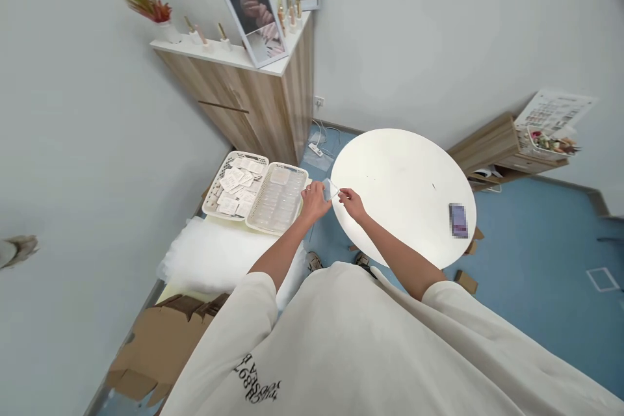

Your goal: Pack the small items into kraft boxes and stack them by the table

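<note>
My left hand is closed around a small clear plastic box, held in the gap between the baskets and the round table. My right hand has its fingers curled together at the box's right edge, over the table's rim; the exact grip is too small to make out. Left of my left hand, a white basket holds rows of similar clear plastic boxes. Against it stands a second white basket filled with loose white cards or packets.
On the round white table lies a blurred-out phone-like object. White bubbly wrap and torn cardboard are at the left. A wooden cabinet stands behind the baskets; a power strip lies on the floor.
</note>
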A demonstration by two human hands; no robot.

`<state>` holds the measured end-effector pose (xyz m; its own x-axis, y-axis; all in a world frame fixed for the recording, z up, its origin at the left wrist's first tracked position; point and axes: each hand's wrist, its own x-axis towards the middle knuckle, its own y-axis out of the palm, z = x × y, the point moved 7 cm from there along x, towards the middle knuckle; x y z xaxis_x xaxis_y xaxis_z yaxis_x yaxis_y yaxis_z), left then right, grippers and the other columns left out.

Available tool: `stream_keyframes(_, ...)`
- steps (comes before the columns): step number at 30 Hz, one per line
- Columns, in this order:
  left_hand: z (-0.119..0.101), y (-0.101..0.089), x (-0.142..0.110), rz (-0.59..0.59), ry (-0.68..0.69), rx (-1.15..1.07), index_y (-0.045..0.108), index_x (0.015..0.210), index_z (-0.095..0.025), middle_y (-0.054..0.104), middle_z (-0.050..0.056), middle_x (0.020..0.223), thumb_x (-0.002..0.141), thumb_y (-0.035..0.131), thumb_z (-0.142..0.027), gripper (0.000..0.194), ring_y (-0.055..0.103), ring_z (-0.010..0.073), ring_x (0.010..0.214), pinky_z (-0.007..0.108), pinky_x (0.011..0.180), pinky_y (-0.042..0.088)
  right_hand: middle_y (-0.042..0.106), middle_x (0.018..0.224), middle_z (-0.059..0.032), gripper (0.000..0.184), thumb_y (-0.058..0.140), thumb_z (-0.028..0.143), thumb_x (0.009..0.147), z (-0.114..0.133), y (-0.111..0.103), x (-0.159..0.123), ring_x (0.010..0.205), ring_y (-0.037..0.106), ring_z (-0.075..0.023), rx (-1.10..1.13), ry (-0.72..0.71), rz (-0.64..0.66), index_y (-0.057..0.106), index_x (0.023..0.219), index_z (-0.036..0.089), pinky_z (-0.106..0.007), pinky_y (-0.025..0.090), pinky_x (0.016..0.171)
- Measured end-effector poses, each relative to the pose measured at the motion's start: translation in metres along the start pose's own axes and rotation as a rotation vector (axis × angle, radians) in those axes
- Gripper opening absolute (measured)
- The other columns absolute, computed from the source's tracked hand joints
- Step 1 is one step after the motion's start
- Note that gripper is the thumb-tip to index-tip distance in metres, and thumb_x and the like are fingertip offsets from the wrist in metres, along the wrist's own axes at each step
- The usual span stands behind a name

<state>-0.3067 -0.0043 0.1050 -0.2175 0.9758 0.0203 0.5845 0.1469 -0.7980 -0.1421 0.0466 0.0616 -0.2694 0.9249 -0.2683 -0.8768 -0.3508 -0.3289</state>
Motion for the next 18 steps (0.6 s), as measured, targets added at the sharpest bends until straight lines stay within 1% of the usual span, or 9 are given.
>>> stream_keyframes(6, -0.077, 0.076, -0.009, 0.198, 0.152, -0.028, 0.049, 0.116, -0.024, 0.053, 0.01, 0.123, 0.078, 0.071, -0.022, 0.044, 0.048, 0.0332, 0.123, 0.046, 0.103, 0.033, 0.073, 0.092, -0.0052, 0.034, 0.059, 0.047, 0.084, -0.044, -0.087, -0.023, 0.085, 0.067, -0.0192, 0.082, 0.075, -0.075, 0.069, 0.103, 0.02, -0.036, 0.055, 0.085)
stream_keyframes(11, -0.136, 0.14, -0.018, 0.303, 0.201, 0.02, 0.048, 0.117, -0.025, 0.054, 0.008, 0.125, 0.081, 0.071, -0.024, 0.043, 0.05, 0.03, 0.121, 0.045, 0.102, 0.034, 0.073, 0.088, -0.004, 0.03, 0.064, 0.045, 0.081, -0.095, -0.159, -0.038, 0.078, 0.066, -0.0177, 0.12, 0.149, -0.093, 0.07, 0.096, 0.021, -0.034, 0.055, 0.079)
stream_keyframes(15, -0.169, 0.193, -0.028, 0.373, 0.166, -0.013, 0.047, 0.125, -0.026, 0.053, 0.009, 0.132, 0.081, 0.072, -0.029, 0.051, 0.049, 0.0316, 0.126, 0.045, 0.103, 0.035, 0.072, 0.088, -0.0028, 0.027, 0.063, 0.043, 0.082, -0.14, -0.207, -0.044, 0.074, 0.065, -0.0169, 0.091, 0.205, -0.092, 0.071, 0.095, 0.021, -0.033, 0.054, 0.077)
stream_keyframes(18, -0.182, 0.23, -0.037, 0.403, 0.064, -0.076, 0.046, 0.127, -0.026, 0.053, 0.011, 0.134, 0.082, 0.07, -0.028, 0.051, 0.049, 0.032, 0.127, 0.045, 0.101, 0.038, 0.072, 0.092, -0.0024, 0.025, 0.058, 0.041, 0.085, -0.169, -0.234, -0.047, 0.079, 0.066, -0.0176, 0.01, 0.229, -0.089, 0.071, 0.096, 0.022, -0.034, 0.054, 0.081)
